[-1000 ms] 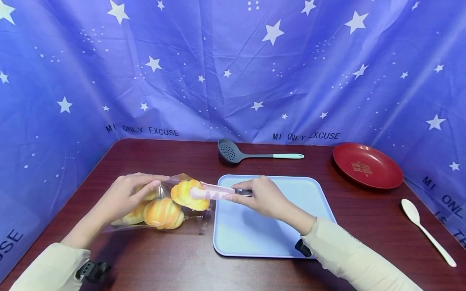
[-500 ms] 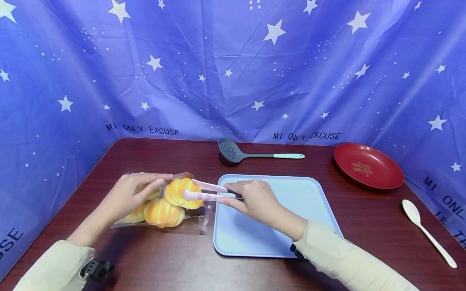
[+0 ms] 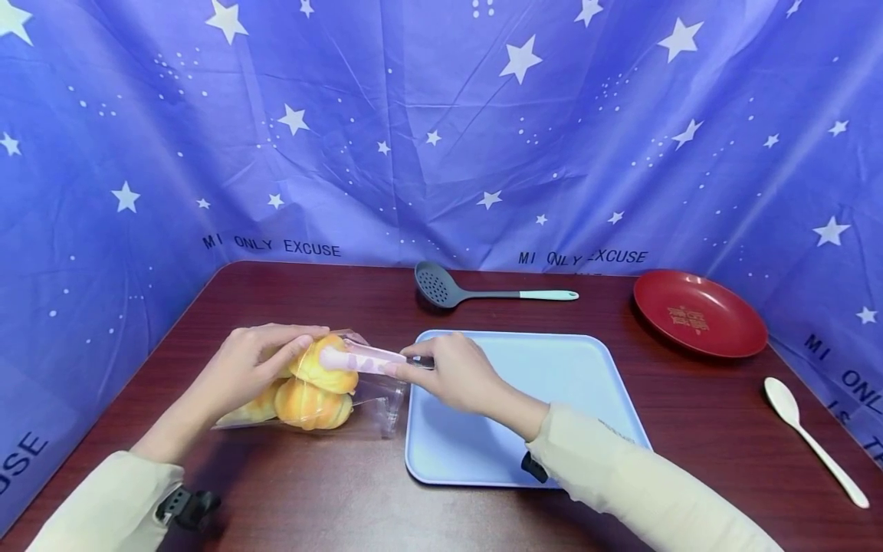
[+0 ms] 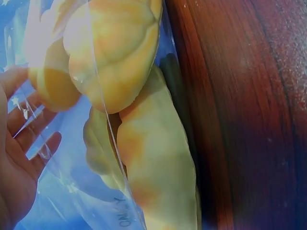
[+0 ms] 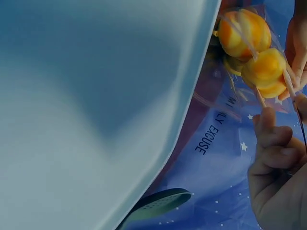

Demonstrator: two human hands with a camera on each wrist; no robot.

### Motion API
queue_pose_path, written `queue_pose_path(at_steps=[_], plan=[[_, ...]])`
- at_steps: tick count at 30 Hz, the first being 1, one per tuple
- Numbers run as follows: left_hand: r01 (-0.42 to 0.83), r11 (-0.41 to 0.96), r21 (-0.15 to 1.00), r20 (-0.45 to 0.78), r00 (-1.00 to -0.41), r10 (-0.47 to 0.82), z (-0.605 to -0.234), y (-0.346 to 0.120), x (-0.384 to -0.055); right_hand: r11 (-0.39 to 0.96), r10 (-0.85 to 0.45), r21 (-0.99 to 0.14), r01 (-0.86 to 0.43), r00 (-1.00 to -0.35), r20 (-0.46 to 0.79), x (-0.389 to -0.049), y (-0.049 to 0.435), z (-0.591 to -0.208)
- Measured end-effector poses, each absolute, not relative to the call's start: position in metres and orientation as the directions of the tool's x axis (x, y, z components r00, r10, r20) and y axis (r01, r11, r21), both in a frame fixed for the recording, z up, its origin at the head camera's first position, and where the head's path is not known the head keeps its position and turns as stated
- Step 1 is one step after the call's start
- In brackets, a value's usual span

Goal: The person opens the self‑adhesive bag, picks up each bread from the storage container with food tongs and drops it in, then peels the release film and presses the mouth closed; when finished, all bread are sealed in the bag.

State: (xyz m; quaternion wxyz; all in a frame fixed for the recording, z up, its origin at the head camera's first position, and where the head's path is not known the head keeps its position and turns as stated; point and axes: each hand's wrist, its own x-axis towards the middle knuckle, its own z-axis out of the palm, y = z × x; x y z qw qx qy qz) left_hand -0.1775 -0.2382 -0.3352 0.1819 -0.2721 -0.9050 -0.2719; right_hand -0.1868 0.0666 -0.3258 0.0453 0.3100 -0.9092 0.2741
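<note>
Right hand [image 3: 458,372] grips the tongs [image 3: 369,360] near their dark end; tips clasp a bun [image 3: 317,376]. Against a second ago, hand, tongs and bun have shifted toward nine o'clock: the bun, then at the bag's mouth, now sits deeper in, on a lower bun [image 3: 313,406]. Half a second ago the tong arms looked spread; now they overlap from above.

Left hand [image 3: 251,360] stays on the bag [image 3: 375,418], at the buns' ten o'clock (fingers seen through film; can't tell whether the thumb pinches).

Bag: clear, creased, glossy. Buns: rounded, lobed, yellow browning to orange. Tongs: pale pink, darker patches.

Tray [image 3: 469,460]: smooth light blue, rounded corners, at the bag's three o'clock. From the tray: skimmer [image 3: 436,287] toward eleven, grey pierced bowl, mint handle end; plate [image 3: 717,314] at two, glossy red, gold characters (illegible); white spoon [image 3: 781,400] at three. Table [image 3: 310,491]: dark red wood grain. Blue cloth [image 3: 441,215] behind, white stars, "MI ONLY EXCUSE" twice.
</note>
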Motion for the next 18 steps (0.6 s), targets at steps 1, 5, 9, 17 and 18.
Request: queue_pose_path(at_steps=[1, 5, 9, 17, 18], plan=[[0.592, 0.704, 0.392, 0.479, -0.785, 0.394, -0.335, -0.238, -0.178, 0.658, -0.538, -0.480, -0.580, -0.809, 0.238, -0.188, 0.065, -0.325], [0.605, 0.696, 0.387, 0.494, -0.773, 0.397, -0.336, -0.237, -0.179, 0.679, -0.511, -0.523, -0.515, -0.843, 0.166, -0.192, 0.061, -0.320], [0.612, 0.691, 0.385, 0.504, -0.767, 0.398, -0.335, -0.236, -0.179, 0.712, -0.477, -0.542, -0.447, -0.874, 0.095, -0.195, 0.056, -0.317], [0.594, 0.705, 0.387, 0.500, -0.778, 0.381, -0.336, -0.236, -0.180, 0.762, -0.479, -0.429, -0.484, -0.868, 0.129, -0.194, 0.045, -0.311], [0.591, 0.705, 0.392, 0.497, -0.781, 0.378, -0.336, -0.237, -0.180, 0.761, -0.487, -0.417, -0.496, -0.863, 0.138, -0.194, 0.045, -0.312]])
